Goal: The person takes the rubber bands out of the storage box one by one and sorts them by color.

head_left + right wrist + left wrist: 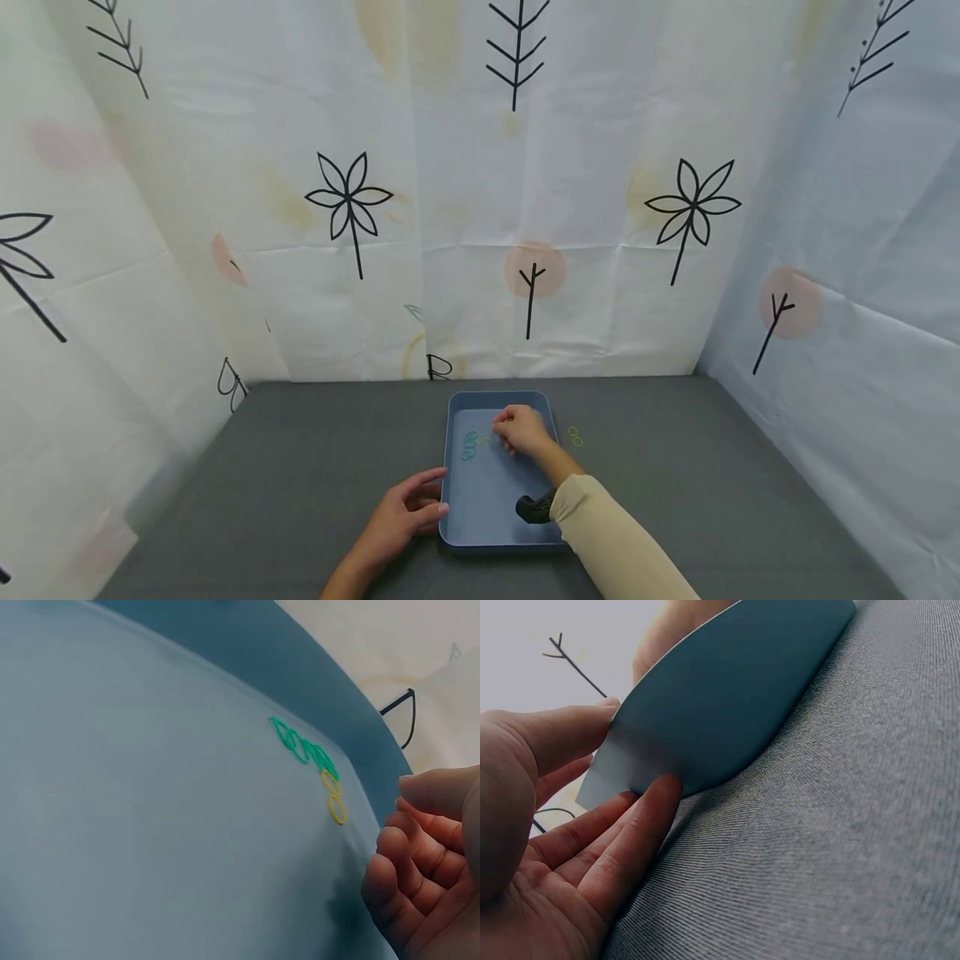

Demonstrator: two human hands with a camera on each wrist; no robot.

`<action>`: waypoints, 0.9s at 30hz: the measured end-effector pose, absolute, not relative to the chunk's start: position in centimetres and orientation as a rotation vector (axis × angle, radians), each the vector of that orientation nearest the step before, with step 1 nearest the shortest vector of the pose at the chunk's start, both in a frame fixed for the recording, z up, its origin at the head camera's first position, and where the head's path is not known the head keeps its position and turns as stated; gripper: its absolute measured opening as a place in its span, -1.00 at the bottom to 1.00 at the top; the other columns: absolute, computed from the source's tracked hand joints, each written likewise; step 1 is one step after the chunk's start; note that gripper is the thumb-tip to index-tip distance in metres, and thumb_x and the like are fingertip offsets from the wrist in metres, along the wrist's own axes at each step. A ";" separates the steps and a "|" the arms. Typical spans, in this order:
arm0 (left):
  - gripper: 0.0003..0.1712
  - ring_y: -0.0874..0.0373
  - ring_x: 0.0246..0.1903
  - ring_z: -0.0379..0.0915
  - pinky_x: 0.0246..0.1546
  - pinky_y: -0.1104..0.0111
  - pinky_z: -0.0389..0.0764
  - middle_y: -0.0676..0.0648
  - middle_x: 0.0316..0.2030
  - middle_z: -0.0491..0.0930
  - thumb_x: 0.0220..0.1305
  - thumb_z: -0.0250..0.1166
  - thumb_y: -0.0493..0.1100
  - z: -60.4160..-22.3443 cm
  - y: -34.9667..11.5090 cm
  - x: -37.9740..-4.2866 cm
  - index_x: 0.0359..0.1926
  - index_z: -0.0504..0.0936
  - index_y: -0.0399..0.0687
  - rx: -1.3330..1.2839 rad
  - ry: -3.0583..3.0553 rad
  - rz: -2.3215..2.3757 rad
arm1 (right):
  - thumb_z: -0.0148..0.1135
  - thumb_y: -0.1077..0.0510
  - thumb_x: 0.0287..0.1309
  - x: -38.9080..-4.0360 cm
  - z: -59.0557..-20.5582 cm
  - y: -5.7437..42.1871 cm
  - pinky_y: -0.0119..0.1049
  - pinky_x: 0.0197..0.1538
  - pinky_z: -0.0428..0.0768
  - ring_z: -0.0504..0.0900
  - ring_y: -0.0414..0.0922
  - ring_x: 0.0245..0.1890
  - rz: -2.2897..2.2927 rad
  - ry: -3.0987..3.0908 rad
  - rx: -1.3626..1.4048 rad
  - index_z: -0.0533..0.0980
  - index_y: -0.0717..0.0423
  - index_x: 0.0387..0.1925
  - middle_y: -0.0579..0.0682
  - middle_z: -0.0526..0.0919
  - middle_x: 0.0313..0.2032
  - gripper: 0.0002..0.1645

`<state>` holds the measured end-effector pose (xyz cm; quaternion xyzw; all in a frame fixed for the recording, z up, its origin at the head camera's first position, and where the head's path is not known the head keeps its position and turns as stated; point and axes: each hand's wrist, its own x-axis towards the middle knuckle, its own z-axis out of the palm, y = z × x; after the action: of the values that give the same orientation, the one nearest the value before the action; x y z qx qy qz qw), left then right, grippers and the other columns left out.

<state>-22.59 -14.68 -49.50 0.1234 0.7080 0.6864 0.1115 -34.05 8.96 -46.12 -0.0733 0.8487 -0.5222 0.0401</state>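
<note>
A blue rectangular tray (487,521) lies on the grey table. My left hand (405,512) touches its left side wall; in the left wrist view the thumb (577,735) is at the rim and the other fingers lie against the outside. Inside the tray lies a row of several small green rings (304,748), with two yellow rings (334,799) beside them. My right hand (522,429) is over the far part of the tray, near these rings. Its fingers are curled, thumb tip close to the index fingertip; I cannot tell whether something thin is between them.
Two more yellow rings (575,437) lie on the grey table (645,450), just right of the tray. A black wrist device (534,509) shows at the right sleeve (611,533). White patterned cloth (465,183) hangs behind and at both sides of the table.
</note>
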 end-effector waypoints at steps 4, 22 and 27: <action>-0.32 -0.02 -0.12 0.56 -0.20 0.13 0.65 -0.33 -0.01 0.52 0.26 0.34 -0.25 -49.5 -14.6 -22.5 0.34 0.32 -0.33 0.352 2.080 2.015 | 0.24 0.32 0.19 -34.1 -46.9 8.7 -0.39 -0.68 0.43 0.38 -0.22 -0.75 -1.595 2.595 -0.255 0.56 0.27 -0.32 -0.04 0.47 -0.65 -0.95; -0.30 -0.02 -0.11 0.56 -0.20 0.11 0.65 -0.32 0.02 0.51 0.26 0.35 -0.22 -49.2 -14.5 -22.5 0.36 0.32 -0.29 0.315 2.076 2.003 | 0.42 0.26 0.00 -33.6 -47.3 7.4 -0.26 -0.40 0.45 0.47 -0.14 -0.48 -1.274 2.923 -0.177 0.67 0.12 -0.42 -0.03 0.63 -0.40 -0.94; -0.31 -0.01 -0.11 0.55 -0.20 0.11 0.65 -0.31 0.01 0.51 0.26 0.35 -0.21 -49.2 -14.6 -22.5 0.35 0.33 -0.29 0.320 2.085 1.997 | 0.45 0.23 -0.02 -33.7 -47.2 7.1 -0.22 -0.33 0.46 0.48 -0.11 -0.41 -1.198 2.941 -0.139 0.66 0.07 -0.46 -0.04 0.65 -0.34 -0.93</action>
<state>-22.50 -14.60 -49.16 0.1094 0.7127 0.6827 0.1183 -33.68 7.14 -47.18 -0.0439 0.9251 -0.3768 -0.0183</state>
